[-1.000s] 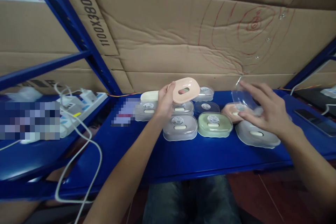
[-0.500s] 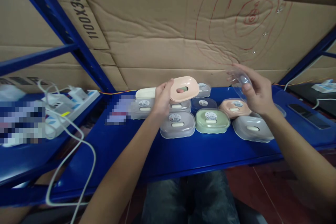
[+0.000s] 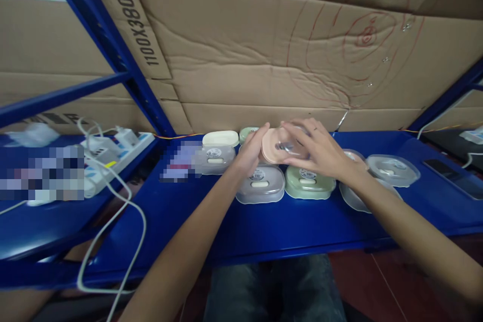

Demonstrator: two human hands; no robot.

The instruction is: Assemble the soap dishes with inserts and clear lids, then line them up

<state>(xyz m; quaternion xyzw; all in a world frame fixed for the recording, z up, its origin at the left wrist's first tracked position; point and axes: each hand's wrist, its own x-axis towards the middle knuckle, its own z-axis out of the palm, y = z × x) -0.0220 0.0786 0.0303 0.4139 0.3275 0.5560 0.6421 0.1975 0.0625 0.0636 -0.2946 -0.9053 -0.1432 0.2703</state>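
My left hand [image 3: 250, 155] grips the left end of a peach soap box [image 3: 270, 147], raised above the other boxes. Closed round a clear plastic lid [image 3: 295, 139], my right hand [image 3: 325, 148] holds it against the peach box's right part, overlapping it. Whether the lid is seated cannot be seen. Just below are a lidded grey soap box [image 3: 260, 192] and a lidded green soap box [image 3: 310, 187]. Another grey box [image 3: 352, 196] lies partly under my right forearm. A cream soap box [image 3: 221, 139] stands at the back left.
A lidded whitish box [image 3: 392, 171] and a phone [image 3: 453, 177] lie to the right on the blue shelf [image 3: 226, 231]. Cardboard [image 3: 234, 50] walls the back. At left are a power strip [image 3: 121, 158], white cables [image 3: 141, 216] and a blue post [image 3: 147, 105].
My right hand has moved left and brought the clear lid onto the peach soap box. My left hand has shifted slightly right and down with the box, and the view has tilted slightly.
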